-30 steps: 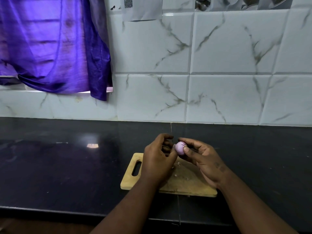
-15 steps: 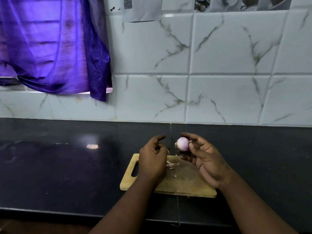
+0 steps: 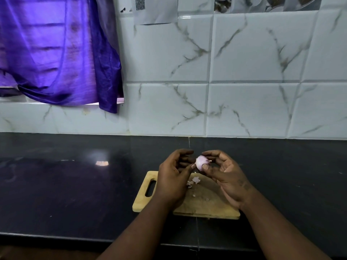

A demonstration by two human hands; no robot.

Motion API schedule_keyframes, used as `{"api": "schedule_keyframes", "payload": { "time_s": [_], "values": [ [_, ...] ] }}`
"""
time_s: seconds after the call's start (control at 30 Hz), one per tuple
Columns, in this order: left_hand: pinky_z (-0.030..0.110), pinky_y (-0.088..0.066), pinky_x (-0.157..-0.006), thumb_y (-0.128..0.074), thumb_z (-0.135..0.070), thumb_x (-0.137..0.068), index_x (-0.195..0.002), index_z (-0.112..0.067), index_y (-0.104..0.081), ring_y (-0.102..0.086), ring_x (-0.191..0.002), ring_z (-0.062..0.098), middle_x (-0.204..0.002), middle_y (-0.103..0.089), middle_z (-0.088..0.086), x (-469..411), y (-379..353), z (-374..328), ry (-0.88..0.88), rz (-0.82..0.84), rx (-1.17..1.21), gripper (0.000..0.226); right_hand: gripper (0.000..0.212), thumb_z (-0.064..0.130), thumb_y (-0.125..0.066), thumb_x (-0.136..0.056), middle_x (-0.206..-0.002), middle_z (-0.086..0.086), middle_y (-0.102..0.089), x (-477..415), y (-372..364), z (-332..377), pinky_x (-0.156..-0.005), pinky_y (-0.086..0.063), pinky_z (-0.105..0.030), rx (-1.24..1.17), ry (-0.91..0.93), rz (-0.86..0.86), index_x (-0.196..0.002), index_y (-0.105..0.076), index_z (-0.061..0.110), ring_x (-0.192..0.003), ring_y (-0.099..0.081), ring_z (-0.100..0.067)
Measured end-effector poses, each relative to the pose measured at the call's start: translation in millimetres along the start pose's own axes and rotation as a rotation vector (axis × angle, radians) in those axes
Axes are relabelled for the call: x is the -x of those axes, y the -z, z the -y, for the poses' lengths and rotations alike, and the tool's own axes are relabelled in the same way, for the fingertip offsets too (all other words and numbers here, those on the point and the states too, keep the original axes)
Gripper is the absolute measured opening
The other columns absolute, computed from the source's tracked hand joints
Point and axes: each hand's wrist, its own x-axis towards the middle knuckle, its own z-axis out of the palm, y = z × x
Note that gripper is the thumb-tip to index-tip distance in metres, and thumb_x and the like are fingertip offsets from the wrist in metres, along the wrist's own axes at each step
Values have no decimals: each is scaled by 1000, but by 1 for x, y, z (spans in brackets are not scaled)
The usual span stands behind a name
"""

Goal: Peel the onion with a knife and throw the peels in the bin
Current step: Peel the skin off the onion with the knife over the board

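A small pale purple onion [image 3: 201,162] is held above the wooden cutting board [image 3: 202,205], pinched between the thumb and fingers of my right hand [image 3: 227,175]. My left hand [image 3: 173,179] is curled beside it, with its thumb tip touching the onion's left side and nothing inside its palm that I can see. A few onion peels [image 3: 194,181] lie on the board just below the onion. No knife and no bin are in view.
The board has a handle slot [image 3: 150,188] at its left end and lies on a black counter [image 3: 75,184] near the front edge. A tiled wall rises behind. A purple curtain [image 3: 56,53] hangs at the upper left.
My left hand pulled away from the onion and let peel bits fall on the board, then came back to touch the onion. More peel pieces lie on the board now.
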Motion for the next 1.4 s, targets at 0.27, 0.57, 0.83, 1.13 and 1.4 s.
{"api": "schedule_keyframes", "payload": {
  "time_s": [0.27, 0.57, 0.83, 1.13, 1.4],
  "values": [
    [19, -59, -83, -67, -1, -98, -130, -29, -69, -71, -98, 7, -102, -74, -8, -3, 3, 9, -46, -73, -175, 42, 44, -1, -79, -78, -119, -16, -75, -2, 2, -3, -99, -57, -44, -46, 3, -10, -120, -68, 8, -119, -68, -39],
    [27, -62, -92, -79, -11, -91, -129, -23, -72, -73, -104, 0, -111, -78, -11, 2, 1, 6, -244, -68, -334, 40, 39, -4, -78, -84, -115, -8, -79, -1, 3, -4, -94, -61, -29, 145, 44, -5, -120, -74, 10, -114, -73, -24],
    [21, -61, -89, -80, -13, -90, -125, -22, -76, -73, -100, -1, -112, -80, -8, 3, -1, 5, -289, -95, -455, 36, 40, 4, -83, -81, -116, -3, -80, -3, 4, -7, -100, -58, -38, 286, 94, -12, -119, -77, 16, -112, -74, -18],
    [13, -58, -87, -79, -13, -90, -129, -20, -73, -73, -99, 1, -109, -80, -5, 3, -1, 4, -270, -100, -443, 39, 40, 6, -83, -82, -116, -2, -80, -4, 6, -9, -101, -58, -42, 334, 118, -11, -120, -76, 17, -111, -74, -18],
    [13, -57, -86, -75, -7, -94, -127, -25, -72, -71, -103, -3, -111, -76, -11, 0, 1, 6, -147, -54, -284, 38, 40, 5, -83, -81, -116, -5, -80, -4, 8, -9, -102, -58, -43, 303, 116, -13, -119, -76, 16, -112, -74, -21]
  ]
}}
